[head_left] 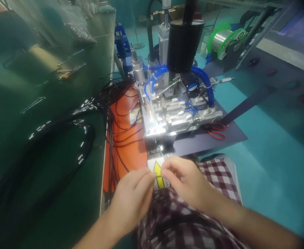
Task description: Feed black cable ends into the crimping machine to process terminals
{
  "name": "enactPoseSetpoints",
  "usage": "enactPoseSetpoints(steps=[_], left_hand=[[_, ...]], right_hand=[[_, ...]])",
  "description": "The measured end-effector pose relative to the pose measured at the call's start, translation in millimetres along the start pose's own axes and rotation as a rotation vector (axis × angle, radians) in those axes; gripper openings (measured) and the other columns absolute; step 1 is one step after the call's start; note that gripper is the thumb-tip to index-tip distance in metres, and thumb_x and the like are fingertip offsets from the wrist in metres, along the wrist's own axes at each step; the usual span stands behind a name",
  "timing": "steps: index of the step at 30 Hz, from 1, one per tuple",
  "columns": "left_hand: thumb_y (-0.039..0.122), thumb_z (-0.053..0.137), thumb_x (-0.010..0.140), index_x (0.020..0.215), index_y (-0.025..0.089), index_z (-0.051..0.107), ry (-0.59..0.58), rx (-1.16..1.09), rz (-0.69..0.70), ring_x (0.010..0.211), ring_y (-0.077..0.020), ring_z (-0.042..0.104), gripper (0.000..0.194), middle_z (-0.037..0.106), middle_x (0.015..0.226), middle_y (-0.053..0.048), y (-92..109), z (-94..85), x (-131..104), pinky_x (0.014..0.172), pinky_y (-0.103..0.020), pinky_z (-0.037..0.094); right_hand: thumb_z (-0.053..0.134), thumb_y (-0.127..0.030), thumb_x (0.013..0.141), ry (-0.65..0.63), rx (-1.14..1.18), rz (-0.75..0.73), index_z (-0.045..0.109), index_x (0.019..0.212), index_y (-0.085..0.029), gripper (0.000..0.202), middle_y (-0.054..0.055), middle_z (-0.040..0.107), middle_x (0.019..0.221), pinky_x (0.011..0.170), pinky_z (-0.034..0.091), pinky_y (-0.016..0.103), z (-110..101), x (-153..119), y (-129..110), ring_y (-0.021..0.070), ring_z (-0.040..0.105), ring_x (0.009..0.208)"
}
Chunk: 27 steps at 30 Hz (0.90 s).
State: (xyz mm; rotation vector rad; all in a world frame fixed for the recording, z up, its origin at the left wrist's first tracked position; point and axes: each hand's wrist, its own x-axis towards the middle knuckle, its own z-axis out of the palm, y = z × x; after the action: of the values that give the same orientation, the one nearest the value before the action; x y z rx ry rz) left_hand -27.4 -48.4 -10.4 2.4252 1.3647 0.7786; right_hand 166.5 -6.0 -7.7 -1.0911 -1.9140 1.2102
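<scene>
My left hand is closed, its fingertips bunched beside a white label with a yellow arrow. Facing it across the label, my right hand is closed in a pinch. Whatever lies between the fingertips is too small to make out. Just beyond both hands stands a metal fixture with pneumatic cylinders and blue air tubes. Thin black cables with metal ends run over the orange plate left of the fixture.
Bundles of black cable with shiny tips lie on the dark green table, along with tweezers. A black funnel-like hood hangs over the fixture. At the back right sits a green solder wire spool. A red cord lies right of the fixture.
</scene>
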Motion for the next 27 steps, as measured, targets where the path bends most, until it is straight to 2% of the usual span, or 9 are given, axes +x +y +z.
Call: enactPoseSetpoints(steps=[2, 4, 7, 10, 13, 17, 22, 25, 27], left_hand=[[0.018, 0.047, 0.092, 0.103, 0.024, 0.061, -0.172, -0.250, -0.159, 0.071, -0.0166, 0.064, 0.019, 0.068, 0.082, -0.003, 4, -5.9, 10, 0.062, -0.027, 0.053], [0.023, 0.046, 0.093, 0.090, 0.023, 0.063, -0.258, -0.440, -0.308, 0.059, -0.0129, 0.060, 0.017, 0.065, 0.071, 0.001, 6, -9.4, 20, 0.054, -0.023, 0.049], [0.029, 0.053, 0.090, 0.073, 0.020, 0.062, -0.202, -0.641, -0.516, 0.047, -0.0103, 0.056, 0.021, 0.062, 0.061, 0.002, 4, -7.0, 29, 0.044, -0.021, 0.045], [0.031, 0.061, 0.083, 0.072, 0.018, 0.062, -0.091, -0.822, -0.663, 0.045, -0.0125, 0.060, 0.017, 0.065, 0.059, 0.001, 0, -0.5, 32, 0.044, -0.023, 0.050], [0.032, 0.065, 0.080, 0.072, 0.018, 0.062, -0.037, -0.856, -0.711, 0.047, -0.0150, 0.064, 0.016, 0.067, 0.059, -0.001, -3, 2.9, 31, 0.046, -0.025, 0.054], [0.032, 0.065, 0.080, 0.070, 0.018, 0.062, -0.049, -0.807, -0.727, 0.049, -0.0146, 0.063, 0.017, 0.064, 0.057, 0.000, 0, 1.3, 30, 0.048, -0.024, 0.053], [0.036, 0.063, 0.082, 0.070, 0.016, 0.061, -0.067, -0.856, -0.779, 0.051, -0.0132, 0.061, 0.024, 0.063, 0.059, -0.001, 5, -2.3, 32, 0.052, -0.023, 0.051], [0.041, 0.063, 0.082, 0.071, 0.016, 0.060, -0.053, -0.946, -0.787, 0.050, -0.0114, 0.057, 0.028, 0.061, 0.060, 0.000, 5, -2.0, 30, 0.050, -0.022, 0.047], [0.044, 0.061, 0.084, 0.072, 0.015, 0.059, -0.052, -0.953, -0.783, 0.048, -0.0089, 0.051, 0.031, 0.057, 0.059, 0.001, 4, -0.7, 28, 0.047, -0.019, 0.042]], right_hand=[[0.048, -0.019, 0.091, -0.005, -0.169, -0.261, 0.062, 0.077, -0.020, 0.020, 0.001, 0.059, 0.071, 0.060, 0.036, 0.026, -1, 5, 3, 0.0131, 0.050, 0.062], [0.047, -0.020, 0.091, 0.017, -0.179, -0.322, 0.063, 0.078, -0.020, 0.020, 0.002, 0.060, 0.073, 0.062, 0.037, 0.027, -2, 10, 4, 0.0134, 0.050, 0.063], [0.047, -0.028, 0.093, 0.096, 0.129, -0.005, 0.058, 0.077, -0.019, 0.022, -0.001, 0.057, 0.069, 0.056, 0.040, 0.023, 1, 17, 4, 0.0116, 0.051, 0.059], [0.046, -0.036, 0.094, 0.134, 0.377, 0.255, 0.057, 0.078, -0.018, 0.026, -0.006, 0.047, 0.056, 0.045, 0.037, 0.019, 4, 18, 4, 0.0077, 0.042, 0.045], [0.055, -0.034, 0.088, 0.179, 0.400, 0.294, 0.059, 0.077, -0.018, 0.021, -0.006, 0.046, 0.055, 0.044, 0.035, 0.019, 6, 16, 5, 0.0073, 0.040, 0.045], [0.064, -0.026, 0.080, 0.201, 0.363, 0.270, 0.064, 0.081, -0.017, 0.009, -0.004, 0.054, 0.062, 0.050, 0.037, 0.020, 8, 17, 2, 0.0093, 0.045, 0.053], [0.060, -0.024, 0.083, 0.191, 0.435, 0.286, 0.057, 0.069, -0.017, 0.016, -0.004, 0.050, 0.057, 0.047, 0.035, 0.021, 15, 18, -4, 0.0096, 0.044, 0.051], [0.056, -0.021, 0.085, 0.264, 0.294, 0.171, 0.053, 0.066, -0.018, 0.019, -0.003, 0.051, 0.064, 0.055, 0.038, 0.021, 21, 13, -3, 0.0105, 0.047, 0.058], [0.054, -0.020, 0.087, 0.250, 0.213, 0.094, 0.053, 0.066, -0.018, 0.021, -0.003, 0.051, 0.066, 0.056, 0.038, 0.022, 22, 11, -1, 0.0105, 0.047, 0.059]])
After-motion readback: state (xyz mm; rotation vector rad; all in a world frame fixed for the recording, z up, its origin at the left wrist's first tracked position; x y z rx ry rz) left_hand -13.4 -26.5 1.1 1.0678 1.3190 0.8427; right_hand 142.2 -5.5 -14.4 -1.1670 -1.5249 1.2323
